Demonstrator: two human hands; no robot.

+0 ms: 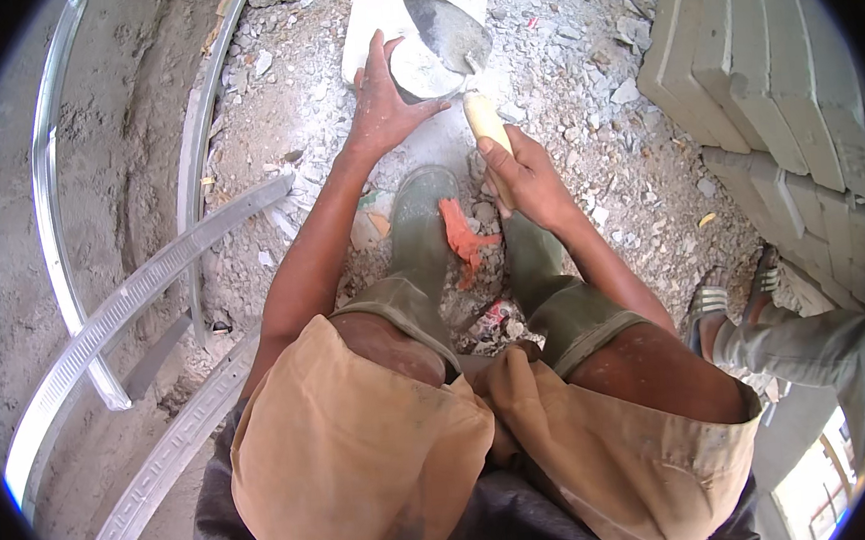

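Note:
A round white container [421,72] with pale contents stands on a white square slab [364,29] in front of my boots. My left hand [383,105] curves around its left and near side, fingers spread wide and thumb stretched along the near rim. Whether the fingers press on the rim is hard to tell. In my right hand [534,178] is a trowel [451,30], gripped by its pale yellow handle. Its grey pointed blade lies over the container's right side and reaches toward the slab's far edge.
Bent metal channels [141,265] lie on the left. Grey blocks [754,57] are stacked at right. Another person's sandaled feet [711,306] stand near them. Rubble [590,88] covers the ground; an orange-red scrap [465,238] lies between my green boots [419,226].

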